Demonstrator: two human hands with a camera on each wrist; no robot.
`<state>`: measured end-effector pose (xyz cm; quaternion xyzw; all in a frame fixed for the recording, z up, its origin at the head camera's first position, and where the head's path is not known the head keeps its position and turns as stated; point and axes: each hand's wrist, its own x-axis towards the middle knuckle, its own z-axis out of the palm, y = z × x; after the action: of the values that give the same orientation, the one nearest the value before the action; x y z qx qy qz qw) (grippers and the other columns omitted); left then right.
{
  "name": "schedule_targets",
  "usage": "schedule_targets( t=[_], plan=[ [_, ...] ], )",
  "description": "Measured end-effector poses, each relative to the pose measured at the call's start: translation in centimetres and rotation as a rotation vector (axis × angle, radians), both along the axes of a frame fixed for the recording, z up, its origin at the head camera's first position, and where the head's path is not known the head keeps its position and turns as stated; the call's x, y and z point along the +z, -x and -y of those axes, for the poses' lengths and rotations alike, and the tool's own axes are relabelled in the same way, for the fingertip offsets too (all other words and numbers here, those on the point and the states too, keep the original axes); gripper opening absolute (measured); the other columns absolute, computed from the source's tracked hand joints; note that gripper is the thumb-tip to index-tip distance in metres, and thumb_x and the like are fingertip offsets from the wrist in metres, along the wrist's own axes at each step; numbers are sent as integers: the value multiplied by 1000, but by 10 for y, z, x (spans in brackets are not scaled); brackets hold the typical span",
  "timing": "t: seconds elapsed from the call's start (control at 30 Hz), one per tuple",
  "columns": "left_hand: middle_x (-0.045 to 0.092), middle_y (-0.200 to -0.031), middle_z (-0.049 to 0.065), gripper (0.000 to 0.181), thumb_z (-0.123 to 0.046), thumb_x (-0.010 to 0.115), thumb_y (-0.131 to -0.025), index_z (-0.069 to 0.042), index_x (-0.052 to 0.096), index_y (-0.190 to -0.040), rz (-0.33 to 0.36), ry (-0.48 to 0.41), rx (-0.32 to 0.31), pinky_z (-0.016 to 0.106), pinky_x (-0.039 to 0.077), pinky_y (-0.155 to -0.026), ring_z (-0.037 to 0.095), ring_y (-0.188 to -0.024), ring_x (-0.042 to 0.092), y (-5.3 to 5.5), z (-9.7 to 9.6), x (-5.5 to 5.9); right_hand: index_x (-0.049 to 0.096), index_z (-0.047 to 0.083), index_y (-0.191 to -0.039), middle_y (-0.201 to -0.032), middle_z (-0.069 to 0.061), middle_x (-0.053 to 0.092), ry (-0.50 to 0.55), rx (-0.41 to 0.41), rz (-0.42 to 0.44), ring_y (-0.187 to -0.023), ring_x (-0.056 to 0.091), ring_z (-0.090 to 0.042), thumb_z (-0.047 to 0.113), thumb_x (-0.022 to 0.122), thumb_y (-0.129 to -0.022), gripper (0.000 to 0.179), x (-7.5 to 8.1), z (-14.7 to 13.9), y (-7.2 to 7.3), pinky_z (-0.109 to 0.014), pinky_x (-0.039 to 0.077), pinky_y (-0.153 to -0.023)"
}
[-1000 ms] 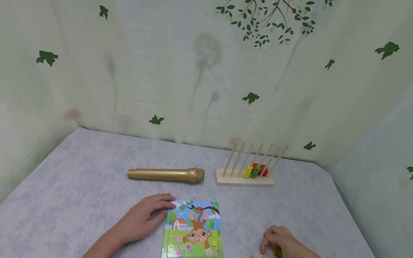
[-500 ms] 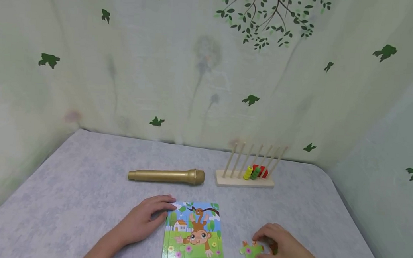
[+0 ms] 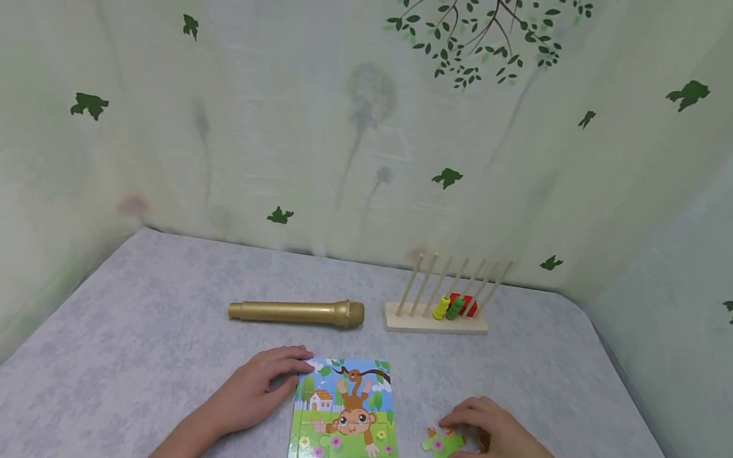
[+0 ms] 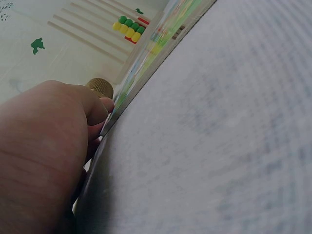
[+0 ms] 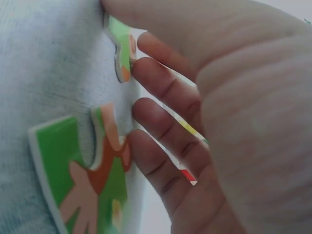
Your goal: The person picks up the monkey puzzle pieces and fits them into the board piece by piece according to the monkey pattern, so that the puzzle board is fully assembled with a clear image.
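A square jigsaw puzzle [image 3: 344,412] with a picture of a hanging monkey lies flat on the table. My left hand [image 3: 255,395] rests at its left side, fingertips touching the upper left edge and the thumb by the rim. To the right of the puzzle, my right hand [image 3: 501,441] pinches a green puzzle piece [image 3: 438,445] with a pink flower between thumb and fingers, low over the table. Under that hand, the right wrist view shows a second puzzle piece [image 5: 100,180], green with a monkey's hand on it, near the other fingertips; the head view mostly hides it.
Behind the puzzle lies a gold toy microphone [image 3: 297,312]. To its right stands a wooden peg rack [image 3: 430,324] with upright rods, yellow beads [image 3: 441,307], green beads [image 3: 455,307] and a red part. A leaf-patterned cloth [image 3: 322,126] rises beyond the grey table [image 3: 162,328].
My right hand has slid left with the flowered puzzle piece, closer to the puzzle, mostly in the first half second. My left hand has stayed at the puzzle's left edge.
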<state>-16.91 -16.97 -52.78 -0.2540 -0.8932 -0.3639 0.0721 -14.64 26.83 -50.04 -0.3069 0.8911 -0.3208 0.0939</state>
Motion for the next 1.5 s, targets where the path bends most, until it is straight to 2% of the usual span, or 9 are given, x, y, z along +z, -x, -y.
schedule_targets(
  t=[0.13, 0.4, 0.53, 0.77, 0.87, 1.1, 1.27, 1.5],
  plan=[
    [65, -140, -3, 29, -10, 68, -98, -24, 74, -122, 5, -6, -6, 57, 48, -109, 27, -137, 56, 1, 0, 0, 73, 35, -115, -107, 19, 63, -20, -28, -14, -85, 50, 1, 48, 79, -90, 29, -1, 3, -1, -18, 47, -64],
    [65, -140, -6, 28, -11, 68, -99, -26, 74, -121, 3, 3, 1, 55, 48, -108, 26, -136, 57, 1, 1, -2, 75, 36, -110, -102, 23, 59, -107, -70, -157, -85, 51, 5, 52, 79, -87, 28, -3, 12, -3, -16, 49, -67],
    [65, -140, -5, 28, -10, 68, -99, -25, 74, -121, 5, 1, 3, 56, 48, -108, 26, -136, 57, -1, 1, -1, 76, 34, -109, -101, 23, 58, -114, -89, -177, -84, 50, 5, 53, 80, -86, 30, -3, 15, -3, -17, 49, -67],
    [66, -139, -3, 27, -9, 68, -98, -23, 75, -120, -16, -9, -9, 56, 49, -108, 27, -135, 58, 0, 1, 1, 76, 35, -105, -99, 24, 58, -161, -131, -117, -84, 51, 5, 59, 80, -84, 32, 2, 22, -2, -18, 50, -68],
    [66, -138, -2, 28, -8, 69, -97, -23, 75, -120, -32, -11, -14, 55, 49, -107, 27, -134, 59, 0, 1, -1, 76, 35, -103, -99, 24, 59, -173, -129, -76, -85, 51, 5, 61, 79, -83, 33, 5, 25, -1, -19, 50, -70],
    [66, -139, -3, 27, -9, 69, -97, -24, 75, -120, -23, -10, 0, 55, 49, -107, 27, -134, 59, -3, 1, -1, 73, 41, -102, -100, 26, 58, -154, -105, -99, -91, 53, 4, 62, 77, -85, 27, 6, 29, -1, -22, 54, -76],
    [66, -139, -3, 27, -10, 69, -98, -24, 75, -120, -16, -14, 0, 56, 49, -107, 27, -134, 58, -3, 1, -1, 74, 37, -104, -103, 26, 62, -164, -106, -35, -94, 57, 4, 60, 78, -85, 30, 11, 33, 1, -25, 56, -80],
    [66, -139, -3, 27, -10, 68, -98, -24, 75, -120, -22, -16, -7, 56, 50, -106, 27, -134, 58, -2, 1, -2, 74, 34, -108, -106, 26, 64, -150, -95, -108, -96, 60, 3, 56, 76, -88, 30, 14, 36, 0, -27, 58, -82]
  ],
)
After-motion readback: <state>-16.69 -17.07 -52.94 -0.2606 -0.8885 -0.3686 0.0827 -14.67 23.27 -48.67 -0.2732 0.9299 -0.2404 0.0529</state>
